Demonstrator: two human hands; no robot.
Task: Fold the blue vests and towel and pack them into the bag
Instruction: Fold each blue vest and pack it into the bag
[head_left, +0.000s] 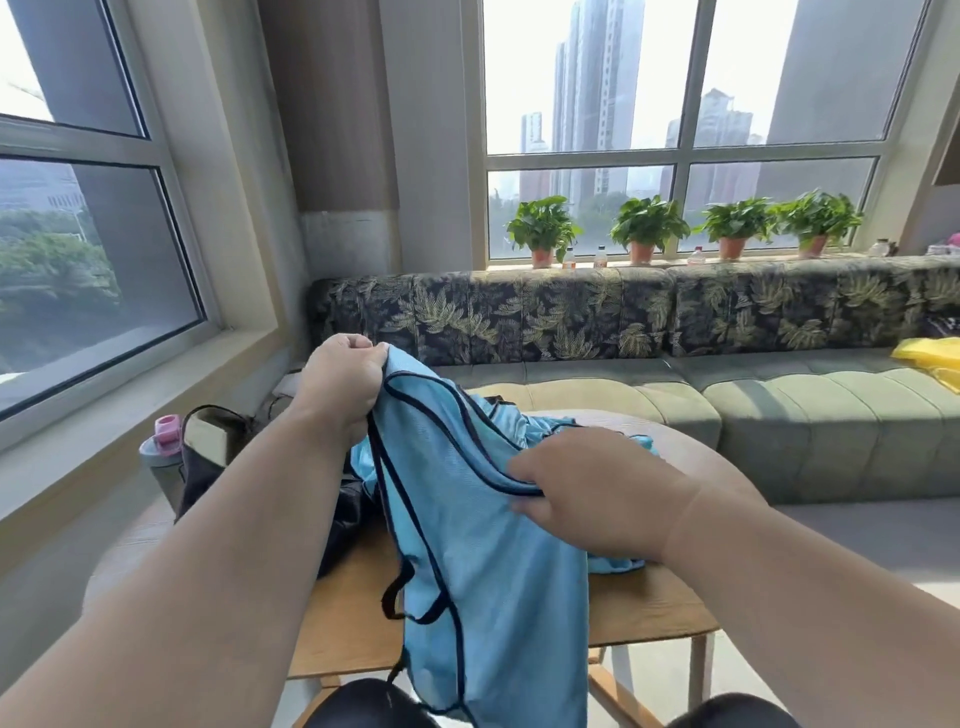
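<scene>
The raised blue vest (483, 545) covers most of the black bag (343, 525) and much of the table (649, 603); its hem runs off the bottom edge. More blue fabric (519, 421) behind it is mostly hidden, so what it is stays unclear.

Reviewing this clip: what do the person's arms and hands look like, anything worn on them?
Both forearms are bare as far as the frame shows: no sleeves, gloves, watch or bracelet visible. No rings show on the left hand or right hand, though some fingers are hidden in fabric.
</scene>
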